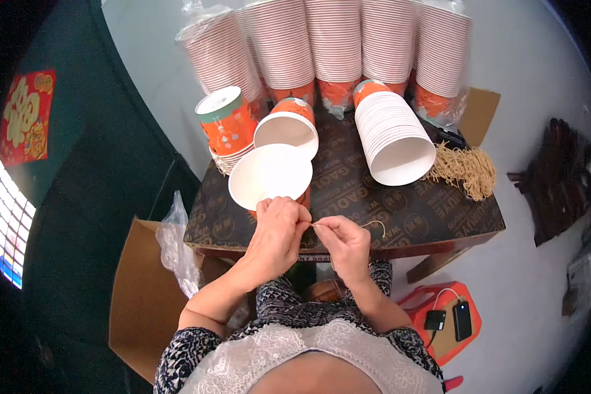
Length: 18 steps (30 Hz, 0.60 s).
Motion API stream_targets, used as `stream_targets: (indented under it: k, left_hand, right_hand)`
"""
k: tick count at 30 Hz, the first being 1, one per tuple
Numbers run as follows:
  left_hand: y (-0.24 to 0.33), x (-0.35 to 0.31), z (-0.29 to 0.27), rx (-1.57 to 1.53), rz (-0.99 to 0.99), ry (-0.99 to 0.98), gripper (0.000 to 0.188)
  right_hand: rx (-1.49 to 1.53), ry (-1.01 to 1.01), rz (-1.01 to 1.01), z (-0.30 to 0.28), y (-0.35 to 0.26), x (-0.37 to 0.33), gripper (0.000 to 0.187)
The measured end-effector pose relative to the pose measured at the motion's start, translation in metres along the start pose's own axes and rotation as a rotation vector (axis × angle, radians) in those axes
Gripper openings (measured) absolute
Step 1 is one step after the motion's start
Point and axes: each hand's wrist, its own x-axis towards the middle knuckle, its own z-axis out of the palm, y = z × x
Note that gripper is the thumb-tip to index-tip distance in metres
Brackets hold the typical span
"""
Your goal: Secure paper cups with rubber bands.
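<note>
Ahead of you stands a dark patterned tabletop (338, 187), and over its near edge a thin, curling tan cord (376, 222) spans, side to side, the narrow gap between your left hand (279, 230) and right hand (345, 246). Both pinch it at the fingertips; its loose end bends away beyond the right. An open paper tub (270, 176), white inside and orange outside, sits just ahead, nearer your left hand; whether your fingers touch it I cannot tell. Farther right lie a nested tub stack (391, 134) and a cord bundle (469, 172)
</note>
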Motion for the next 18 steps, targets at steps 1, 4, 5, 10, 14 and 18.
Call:
stream_targets:
  k: [1, 4, 5, 10, 14, 18]
  left_hand:
    - [-0.001, 0.001, 0.001, 0.016, 0.007, 0.003, 0.024]
    - [0.001, 0.009, -0.002, 0.125, 0.015, 0.122, 0.032]
    - [-0.002, 0.011, -0.001, 0.223, 0.005, 0.156, 0.04]
    - [-0.027, 0.009, 0.003, 0.329, -0.101, 0.046, 0.023]
    - [-0.028, -0.003, -0.005, 0.194, -0.179, -0.003, 0.003]
    - [-0.023, -0.01, -0.014, 0.129, -0.238, -0.041, 0.006]
  right_hand:
    - [-0.007, 0.012, 0.005, -0.001, 0.002, 0.0, 0.003]
    - [-0.022, 0.059, -0.015, -0.003, 0.011, 0.004, 0.004]
    - [-0.03, 0.091, -0.041, -0.004, 0.014, 0.006, 0.004]
    - [-0.004, 0.162, -0.06, -0.003, 0.027, 0.016, 0.003]
    - [0.045, 0.21, -0.061, 0.003, 0.035, 0.02, 0.005]
    - [0.012, 0.202, -0.086, 0.007, 0.038, 0.019, 0.006]
